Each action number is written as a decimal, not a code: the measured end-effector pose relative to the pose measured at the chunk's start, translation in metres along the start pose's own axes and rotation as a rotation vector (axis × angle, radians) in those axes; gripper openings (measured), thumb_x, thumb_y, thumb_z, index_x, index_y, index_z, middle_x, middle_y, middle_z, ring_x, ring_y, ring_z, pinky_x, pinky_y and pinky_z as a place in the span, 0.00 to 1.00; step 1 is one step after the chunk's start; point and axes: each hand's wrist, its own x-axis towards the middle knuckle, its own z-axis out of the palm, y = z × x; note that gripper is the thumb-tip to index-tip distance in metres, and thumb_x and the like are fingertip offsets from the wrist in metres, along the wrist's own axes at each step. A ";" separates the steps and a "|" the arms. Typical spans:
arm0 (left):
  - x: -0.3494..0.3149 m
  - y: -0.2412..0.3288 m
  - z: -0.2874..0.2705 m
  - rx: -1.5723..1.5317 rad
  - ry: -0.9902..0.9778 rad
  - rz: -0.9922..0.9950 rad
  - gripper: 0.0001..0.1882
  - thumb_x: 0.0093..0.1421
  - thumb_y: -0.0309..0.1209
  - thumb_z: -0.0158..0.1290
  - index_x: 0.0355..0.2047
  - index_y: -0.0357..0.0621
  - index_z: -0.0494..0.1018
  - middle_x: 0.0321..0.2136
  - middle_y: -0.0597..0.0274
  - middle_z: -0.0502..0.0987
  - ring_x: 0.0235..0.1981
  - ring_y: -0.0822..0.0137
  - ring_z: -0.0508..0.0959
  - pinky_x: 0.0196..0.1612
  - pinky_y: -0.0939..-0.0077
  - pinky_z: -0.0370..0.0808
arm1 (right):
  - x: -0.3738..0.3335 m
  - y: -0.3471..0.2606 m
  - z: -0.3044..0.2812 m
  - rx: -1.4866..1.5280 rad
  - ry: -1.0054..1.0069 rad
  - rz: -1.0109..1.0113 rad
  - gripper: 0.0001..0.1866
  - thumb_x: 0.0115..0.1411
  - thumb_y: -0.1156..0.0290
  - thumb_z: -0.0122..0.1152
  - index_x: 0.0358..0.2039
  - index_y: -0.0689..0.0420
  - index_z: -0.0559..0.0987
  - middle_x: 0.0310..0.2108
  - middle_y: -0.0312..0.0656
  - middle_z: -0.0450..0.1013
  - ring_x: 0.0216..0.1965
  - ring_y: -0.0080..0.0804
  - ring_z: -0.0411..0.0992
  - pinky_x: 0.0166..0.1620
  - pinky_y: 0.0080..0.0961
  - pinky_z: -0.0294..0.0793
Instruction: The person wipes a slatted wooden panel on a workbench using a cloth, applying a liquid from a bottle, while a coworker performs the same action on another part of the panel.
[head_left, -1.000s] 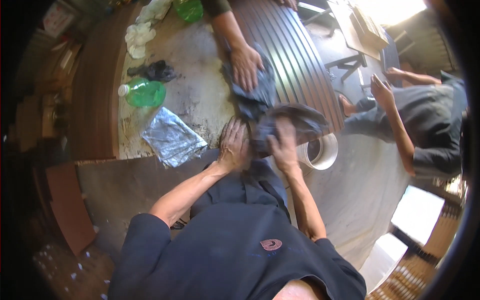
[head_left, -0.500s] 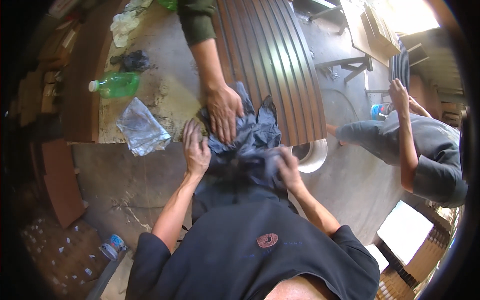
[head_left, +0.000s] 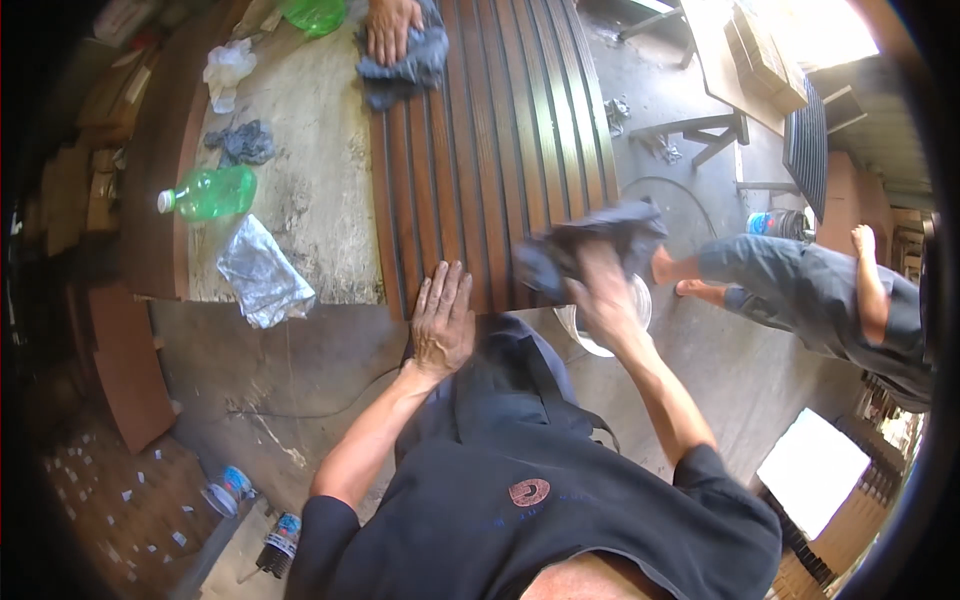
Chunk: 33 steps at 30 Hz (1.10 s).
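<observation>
A dark brown grooved panel point(head_left: 480, 150) lies along the table. My left hand point(head_left: 442, 320) rests on its near left corner, fingers stretched out and holding nothing. On the near right corner, my right hand point(head_left: 605, 290) presses a crumpled dark grey rag point(head_left: 640, 222); both are smeared by motion, and part of the rag hangs past the panel's right edge. Farther up, another person's hand point(head_left: 392, 28) lies on a blue-grey rag point(head_left: 410, 72) at the panel's left edge.
Left on the worn tabletop point(head_left: 310, 180) are a green bottle point(head_left: 212, 192), a dark crumpled rag point(head_left: 245, 142) and a pale folded cloth point(head_left: 262, 272) over the edge. A white bucket point(head_left: 592, 330) stands below the panel's near right corner. Another person point(head_left: 800, 280) is at the right.
My right hand has swung right with the dark rag, baring the panel's near end. My left hand has shifted right onto the panel. The other person's hand has moved to the far side.
</observation>
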 end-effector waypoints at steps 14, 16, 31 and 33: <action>-0.004 -0.017 0.002 0.117 -0.026 0.045 0.35 0.68 0.31 0.49 0.75 0.37 0.65 0.76 0.44 0.63 0.78 0.45 0.60 0.79 0.45 0.53 | 0.199 0.042 0.058 -0.284 0.194 -0.250 0.39 0.74 0.53 0.50 0.76 0.68 0.61 0.78 0.62 0.54 0.80 0.59 0.50 0.79 0.53 0.51; -0.010 -0.018 0.008 0.099 -0.004 0.015 0.34 0.68 0.32 0.48 0.75 0.37 0.65 0.76 0.45 0.63 0.78 0.45 0.61 0.78 0.45 0.53 | 0.093 0.016 0.065 -0.250 0.033 -0.241 0.39 0.73 0.55 0.54 0.76 0.68 0.61 0.79 0.62 0.53 0.81 0.60 0.49 0.79 0.53 0.51; -0.004 -0.009 0.020 0.134 -0.026 0.062 0.34 0.66 0.32 0.51 0.72 0.32 0.67 0.74 0.41 0.66 0.72 0.45 0.69 0.69 0.51 0.63 | 0.296 0.070 0.057 -0.377 0.318 -0.214 0.36 0.76 0.52 0.46 0.74 0.64 0.65 0.77 0.61 0.58 0.79 0.59 0.54 0.76 0.53 0.56; -0.004 -0.010 0.011 0.125 0.003 0.083 0.35 0.65 0.32 0.51 0.73 0.32 0.65 0.74 0.40 0.65 0.71 0.45 0.70 0.67 0.51 0.64 | 0.337 0.064 0.060 -0.386 0.377 -0.211 0.35 0.75 0.53 0.45 0.74 0.63 0.66 0.76 0.62 0.59 0.78 0.59 0.55 0.76 0.54 0.56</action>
